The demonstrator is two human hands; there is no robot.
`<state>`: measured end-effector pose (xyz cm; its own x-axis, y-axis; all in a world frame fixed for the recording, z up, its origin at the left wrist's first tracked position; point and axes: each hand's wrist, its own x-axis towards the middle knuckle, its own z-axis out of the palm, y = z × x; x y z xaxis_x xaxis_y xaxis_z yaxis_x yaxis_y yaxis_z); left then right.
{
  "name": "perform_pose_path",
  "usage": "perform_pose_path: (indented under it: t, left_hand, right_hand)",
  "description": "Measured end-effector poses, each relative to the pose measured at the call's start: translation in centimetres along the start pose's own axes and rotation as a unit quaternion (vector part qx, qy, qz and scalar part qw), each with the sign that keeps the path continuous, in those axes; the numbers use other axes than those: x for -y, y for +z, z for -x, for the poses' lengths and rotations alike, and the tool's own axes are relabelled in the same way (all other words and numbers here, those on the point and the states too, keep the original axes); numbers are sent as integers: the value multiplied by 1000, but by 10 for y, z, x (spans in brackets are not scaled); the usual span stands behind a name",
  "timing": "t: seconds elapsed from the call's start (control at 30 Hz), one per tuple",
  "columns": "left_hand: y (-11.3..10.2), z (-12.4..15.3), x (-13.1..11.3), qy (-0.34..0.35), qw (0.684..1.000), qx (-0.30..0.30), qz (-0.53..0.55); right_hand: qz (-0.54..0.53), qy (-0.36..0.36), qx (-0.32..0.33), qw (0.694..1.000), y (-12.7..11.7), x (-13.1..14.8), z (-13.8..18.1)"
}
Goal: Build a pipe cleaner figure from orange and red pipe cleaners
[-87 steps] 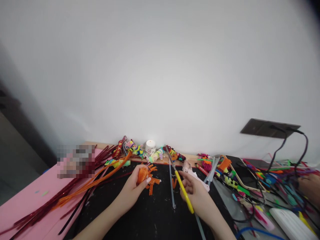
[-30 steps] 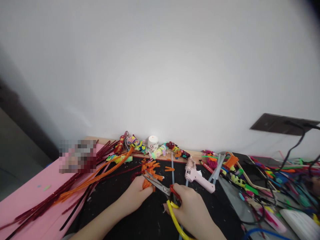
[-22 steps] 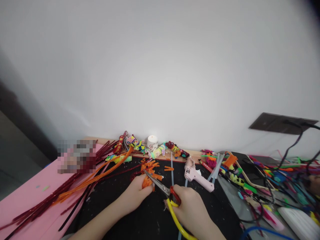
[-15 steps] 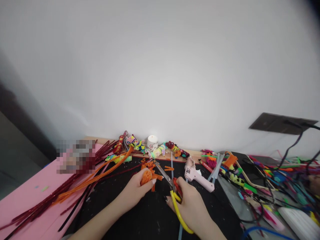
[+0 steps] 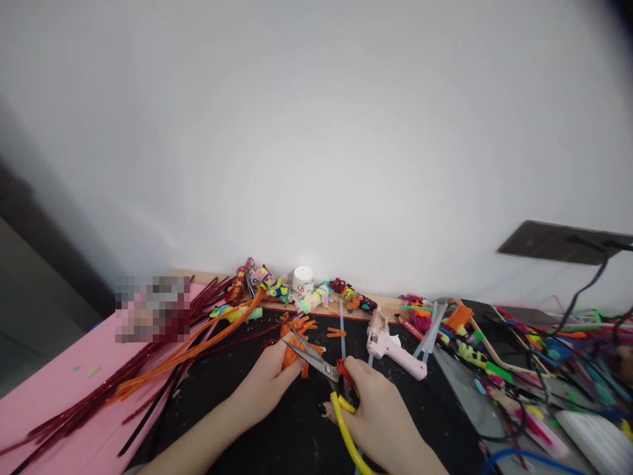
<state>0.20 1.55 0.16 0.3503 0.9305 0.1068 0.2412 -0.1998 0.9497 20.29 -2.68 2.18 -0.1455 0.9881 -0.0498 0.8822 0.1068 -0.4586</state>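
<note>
My left hand (image 5: 270, 375) is closed around an orange fuzzy piece (image 5: 293, 353) that looks made of pipe cleaners, partly hidden by the fingers. In my right hand (image 5: 373, 402) is a pair of scissors (image 5: 316, 359) with yellow and red handles. Their blades are parted and lie across the orange piece, close to my left fingertips. Short cut orange pipe cleaner bits (image 5: 336, 332) lie on the black mat (image 5: 257, 429) beyond my hands.
A pale pink glue gun (image 5: 395, 353) rests to the right. Long dark red pipe cleaners (image 5: 99, 396) and orange ones (image 5: 182, 351) spread across the pink surface at left. Small colourful figures and a white cup-shaped thing (image 5: 303, 282) line the wall. Cables and craft clutter fill the right side.
The scissors have swung left, and their blades have come over the orange piece and opened wider. My left hand has turned slightly, still gripping that piece.
</note>
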Motion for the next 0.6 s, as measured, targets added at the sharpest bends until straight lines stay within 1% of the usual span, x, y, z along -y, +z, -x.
perform_pose_path:
  t: [0.17, 0.23, 0.4, 0.47, 0.6]
  left_hand:
    - [0, 3, 7, -15, 999, 4, -46]
    - [0, 3, 8, -22, 998, 9, -59]
    - [-1, 1, 4, -13, 999, 20, -47]
    - [-1, 1, 3, -10, 999, 19, -47]
    - [-2, 2, 3, -22, 997, 9, -67]
  right_hand:
    - [-27, 2, 13, 1000, -2, 0, 0]
    - [-31, 14, 22, 999, -2, -1, 0]
    - [6, 55, 45, 997, 4, -1, 2]
    - [8, 54, 35, 998, 7, -2, 1]
    - [4, 39, -12, 999, 7, -2, -1]
